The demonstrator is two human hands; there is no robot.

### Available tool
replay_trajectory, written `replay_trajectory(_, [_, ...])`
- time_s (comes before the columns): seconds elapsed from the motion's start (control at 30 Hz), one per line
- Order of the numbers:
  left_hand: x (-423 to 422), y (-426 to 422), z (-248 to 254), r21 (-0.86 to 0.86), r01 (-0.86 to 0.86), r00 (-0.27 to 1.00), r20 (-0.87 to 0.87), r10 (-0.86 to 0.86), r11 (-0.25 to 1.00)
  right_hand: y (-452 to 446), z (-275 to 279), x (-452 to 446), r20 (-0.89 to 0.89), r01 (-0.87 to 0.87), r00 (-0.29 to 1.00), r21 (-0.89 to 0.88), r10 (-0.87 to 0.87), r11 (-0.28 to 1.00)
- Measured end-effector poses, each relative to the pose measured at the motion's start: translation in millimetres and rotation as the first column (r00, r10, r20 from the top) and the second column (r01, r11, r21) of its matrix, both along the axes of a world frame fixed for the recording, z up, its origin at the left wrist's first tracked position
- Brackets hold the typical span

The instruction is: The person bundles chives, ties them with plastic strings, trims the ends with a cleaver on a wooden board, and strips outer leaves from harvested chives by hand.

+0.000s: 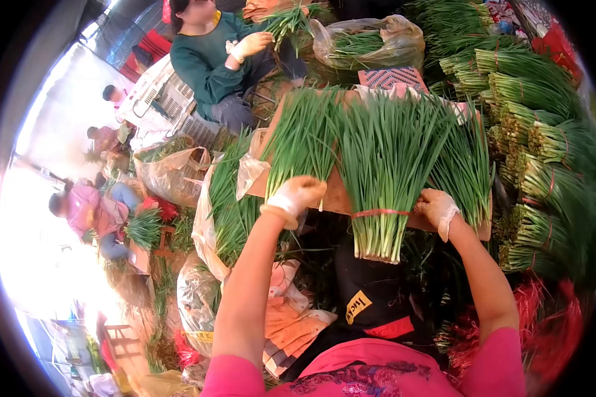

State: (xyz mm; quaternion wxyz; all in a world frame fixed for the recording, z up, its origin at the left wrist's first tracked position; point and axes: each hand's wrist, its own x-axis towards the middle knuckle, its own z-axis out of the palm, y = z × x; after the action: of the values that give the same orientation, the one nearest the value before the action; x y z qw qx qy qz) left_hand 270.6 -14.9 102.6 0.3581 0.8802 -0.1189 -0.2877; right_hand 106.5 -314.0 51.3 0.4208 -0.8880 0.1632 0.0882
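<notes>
A bundle of long green stalks [385, 165] lies on a brown board [336, 192], its pale ends over the board's near edge and a red tie [381, 212] around it. My right hand [437, 208], in a thin glove, is closed at the right end of the tie; what its fingers pinch is too small to make out. My left hand [299, 196], also gloved, is closed near the lower ends of a loose pile of stalks [304, 135] on the left. More loose stalks [467, 165] lie on the board's right side.
Tied bundles [543, 172] are stacked at the right, with red strands [549, 324] below. Bags of greens [228, 212] stand at the left. A person in a green top [208, 66] sits beyond the board, holding stalks. Other people sit farther left.
</notes>
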Motion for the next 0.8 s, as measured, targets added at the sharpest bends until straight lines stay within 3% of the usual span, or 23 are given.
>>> replay_trajectory(0.07, [-11,14,-23,-0.118,0.042,0.979,-0.192,-0.064,0.992,3,9,0,-0.052,0.038,0.998,0.051,-0.035,0.998])
replay_trajectory(0.13, [-27,14,-41,-0.216,0.133,0.986,-0.066,-0.151,0.967,-1,3,2,-0.041,0.002,0.999,0.029,-0.001,1.0])
replay_trajectory(0.17, [-33,12,-56,-0.399,0.094,0.989,-0.066,-0.131,0.912,-1,4,2,-0.041,0.0,0.999,0.025,0.001,1.0])
replay_trajectory(0.2, [-46,2,-43,-0.388,0.119,0.992,0.0,-0.129,0.914,0,4,2,-0.042,-0.002,0.999,0.021,0.003,1.0])
replay_trajectory(0.27, [-58,-13,-41,-0.187,0.281,0.939,0.255,-0.229,0.941,1,7,2,-0.045,0.006,0.999,0.036,-0.005,0.999])
replay_trajectory(0.33, [-68,-22,-37,-0.133,0.354,0.878,0.39,-0.279,0.926,4,7,2,-0.047,0.013,0.999,0.02,-0.012,1.0])
replay_trajectory(0.4, [-71,-29,-39,-0.208,0.388,0.863,0.423,-0.275,0.898,7,9,3,-0.04,0.012,0.999,-0.027,-0.013,1.0])
replay_trajectory(0.5, [-76,-44,-30,-0.066,0.419,0.723,0.628,-0.288,0.906,29,30,5,-0.071,0.156,0.987,0.192,-0.145,0.969])
replay_trajectory(0.63, [-67,-55,-35,-0.025,0.29,0.731,0.65,-0.205,0.957,26,11,8,-0.081,0.123,0.99,0.147,-0.112,0.981])
replay_trajectory(0.7, [-45,-56,-57,-0.324,0.111,0.967,0.252,-0.027,0.939,28,21,8,-0.09,0.067,0.994,0.029,-0.064,0.997])
replay_trajectory(0.77, [-26,-52,-61,-0.467,-0.108,0.97,-0.241,-0.008,0.878,24,11,8,-0.023,0.047,0.999,0.081,-0.045,0.996])
replay_trajectory(0.8, [-21,-48,-49,-0.432,-0.11,0.942,-0.332,-0.044,0.895,23,9,8,0.011,0.035,0.999,0.107,-0.036,0.994])
